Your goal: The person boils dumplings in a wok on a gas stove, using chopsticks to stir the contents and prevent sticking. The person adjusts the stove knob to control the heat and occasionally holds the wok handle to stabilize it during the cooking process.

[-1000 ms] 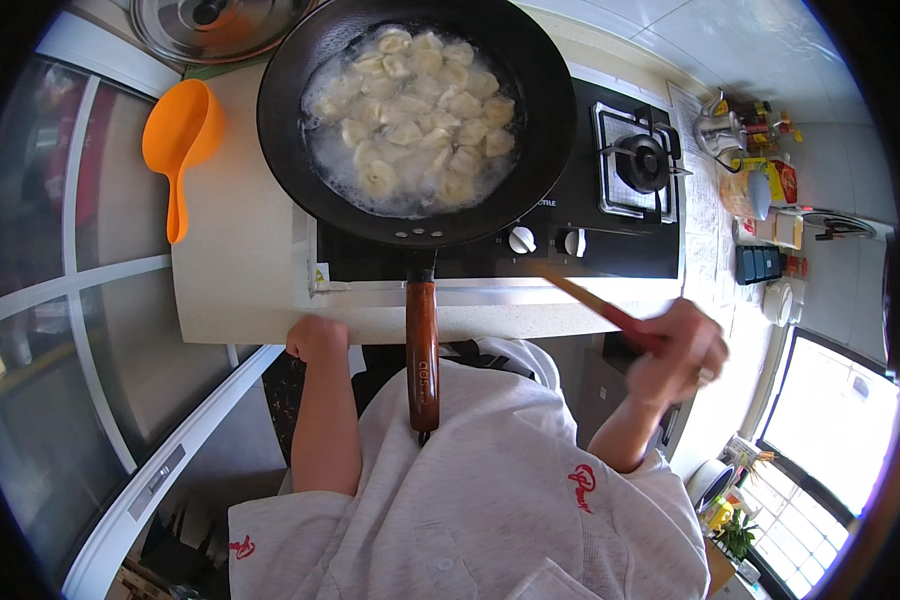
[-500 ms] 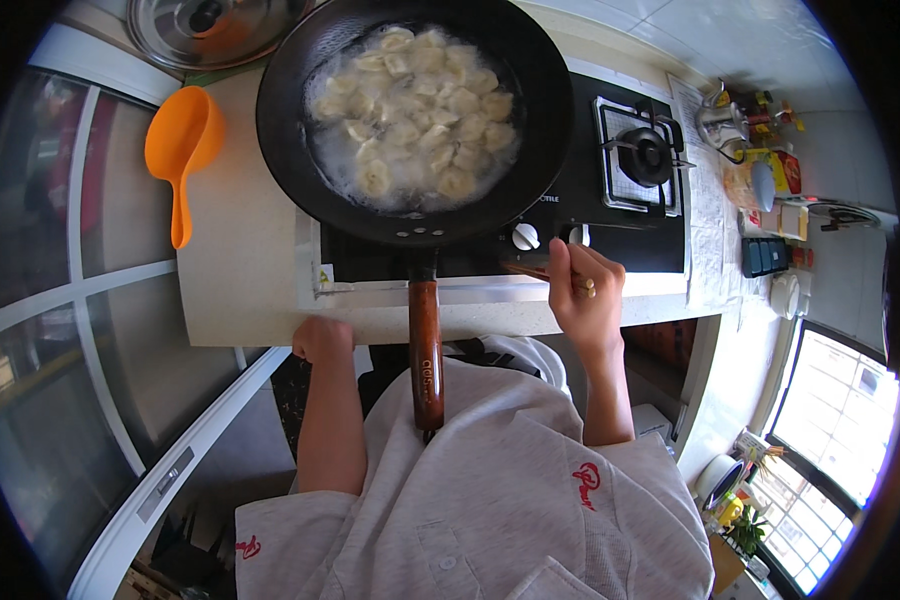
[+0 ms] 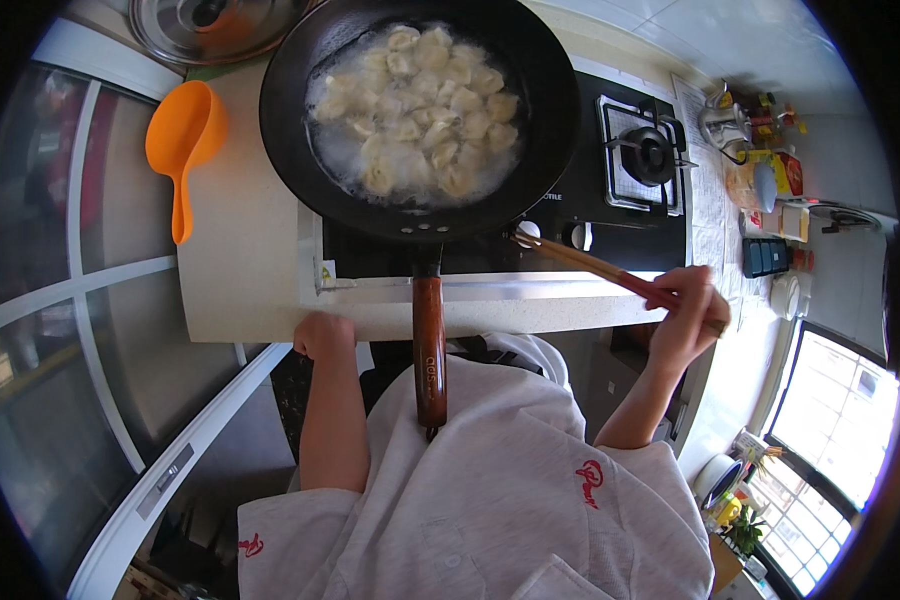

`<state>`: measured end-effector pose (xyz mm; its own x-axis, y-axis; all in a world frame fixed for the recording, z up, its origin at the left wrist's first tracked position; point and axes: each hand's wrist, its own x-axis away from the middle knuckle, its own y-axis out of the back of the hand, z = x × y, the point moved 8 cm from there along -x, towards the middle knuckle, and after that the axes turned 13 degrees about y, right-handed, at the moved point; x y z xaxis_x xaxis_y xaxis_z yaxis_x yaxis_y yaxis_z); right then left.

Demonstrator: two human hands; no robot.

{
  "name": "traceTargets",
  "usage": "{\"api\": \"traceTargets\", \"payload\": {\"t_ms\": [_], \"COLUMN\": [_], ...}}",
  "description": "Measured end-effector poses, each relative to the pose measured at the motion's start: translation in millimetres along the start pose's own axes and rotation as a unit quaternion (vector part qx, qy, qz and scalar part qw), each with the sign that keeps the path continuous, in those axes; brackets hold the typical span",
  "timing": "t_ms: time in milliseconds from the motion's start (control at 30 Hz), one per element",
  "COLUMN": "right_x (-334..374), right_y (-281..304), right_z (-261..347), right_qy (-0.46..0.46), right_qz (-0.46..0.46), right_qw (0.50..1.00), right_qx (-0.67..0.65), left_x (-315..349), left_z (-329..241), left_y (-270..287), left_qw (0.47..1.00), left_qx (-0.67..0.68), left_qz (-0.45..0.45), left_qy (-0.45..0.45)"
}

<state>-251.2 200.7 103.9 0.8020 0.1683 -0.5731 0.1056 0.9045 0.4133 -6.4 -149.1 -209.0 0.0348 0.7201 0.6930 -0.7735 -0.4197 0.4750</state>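
Your right hand has swung rightward, pinching chopsticks whose tips now overlap the left white knob, outside the wok; its dumplings sit in foamy water, unstirred. Your left hand is curled, apparently empty, at the edge of the table.

Pale lettering runs down the brown handle of the wok, right of the left hand. Beyond the right hand and off to its left, white letters sit on the black stove, right by the wok's rim. Shirt's got red script too: one logo on the front, bodyward of the right hand, another mark on the left sleeve, bodyward of the left hand.
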Motion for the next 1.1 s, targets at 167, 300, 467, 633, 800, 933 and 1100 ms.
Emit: {"api": "traceTargets", "payload": {"t_ms": [167, 300, 467, 633, 800, 933, 1100], "right_x": [-5.8, -7.8, -3.7, -9.7, -14.5, -15.5, -15.8], "right_y": [41.6, 37.7, 23.7, -0.3, -9.8, -8.9, -7.8], "right_z": [-22.5, -16.9, -13.9, 9.6, 14.6, 15.9, 17.2], "right_qy": [-0.036, -0.032, -0.026, 0.024, 0.040, 0.047, 0.050], "right_qz": [-0.210, -0.222, -0.180, -0.086, -0.054, -0.058, -0.063], "right_qw": [0.969, 0.960, 0.978, 0.996, 0.997, 0.996, 0.995], "right_qx": [-0.123, -0.169, -0.104, 0.029, 0.046, 0.051, 0.065], "left_x": [15.3, 1.5, 11.0, 5.2, -7.3, -8.3, -7.7], "left_z": [-0.7, 1.3, 2.6, 0.3, -3.1, -0.7, -0.4], "left_y": [12.5, 7.2, 13.4, 6.4, -3.1, -5.3, -4.7], "left_qw": [1.000, 0.999, 0.999, 0.999, 1.000, 1.000, 0.999], "left_qx": [-0.005, 0.030, 0.012, -0.030, -0.002, -0.004, -0.005], "left_qz": [-0.021, -0.013, 0.019, 0.027, -0.028, 0.014, 0.025], "left_qy": [-0.008, 0.031, 0.037, 0.021, 0.012, 0.027, 0.036]}}
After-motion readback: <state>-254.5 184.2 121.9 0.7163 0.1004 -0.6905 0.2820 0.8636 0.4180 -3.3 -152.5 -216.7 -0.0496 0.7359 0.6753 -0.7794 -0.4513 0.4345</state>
